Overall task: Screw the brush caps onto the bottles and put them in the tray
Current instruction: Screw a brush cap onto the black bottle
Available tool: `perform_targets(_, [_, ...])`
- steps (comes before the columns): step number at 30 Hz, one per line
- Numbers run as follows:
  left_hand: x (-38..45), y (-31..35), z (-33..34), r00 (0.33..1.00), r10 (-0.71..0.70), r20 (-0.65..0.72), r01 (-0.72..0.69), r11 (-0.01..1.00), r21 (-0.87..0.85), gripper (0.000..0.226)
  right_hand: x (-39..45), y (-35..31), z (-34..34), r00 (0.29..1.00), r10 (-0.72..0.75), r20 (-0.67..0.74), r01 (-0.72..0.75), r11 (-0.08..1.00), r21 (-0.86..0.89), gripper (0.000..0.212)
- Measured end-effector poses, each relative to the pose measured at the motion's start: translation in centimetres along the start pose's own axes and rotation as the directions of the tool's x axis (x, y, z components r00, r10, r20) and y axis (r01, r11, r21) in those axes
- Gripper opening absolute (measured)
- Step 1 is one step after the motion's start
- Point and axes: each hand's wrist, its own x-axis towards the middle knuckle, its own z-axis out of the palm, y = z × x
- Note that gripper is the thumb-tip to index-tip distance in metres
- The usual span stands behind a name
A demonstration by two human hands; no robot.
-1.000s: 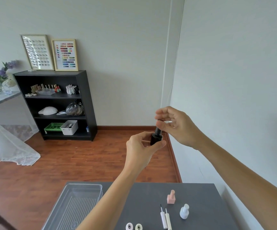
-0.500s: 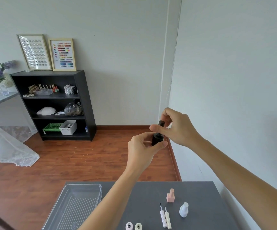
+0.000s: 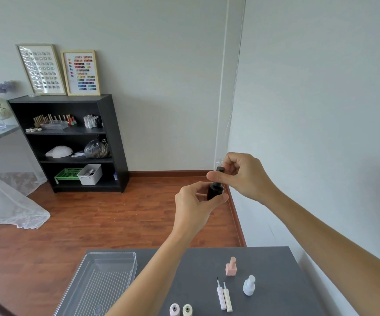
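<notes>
Your left hand [image 3: 194, 202] holds the black bottle [image 3: 215, 191], right hand [image 3: 241, 175] pinches its cap [image 3: 220, 171]. Tray [image 3: 107, 261] empty; two brush caps [image 3: 224, 297] and other bottles [image 3: 249, 285] wait on the surface [image 3: 268, 265].

My right hand [image 3: 244, 176] came down since a second ago: fingers were spread above the black cap [image 3: 220, 170], now pinched round it, thumb across its front, cap seated on the black bottle [image 3: 215, 191]. My left hand [image 3: 194, 201] and the bottle drifted slightly toward 12 o'clock.
</notes>
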Motion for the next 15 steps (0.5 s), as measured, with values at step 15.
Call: perform_targets(15, [-0.3,0.3,0.5,1.0,0.002,0.017,-0.001,1.0,-0.019,0.019,-0.8,0.6,-0.7,1.0,-0.002,0.016,-0.001,0.989,0.15,0.034])
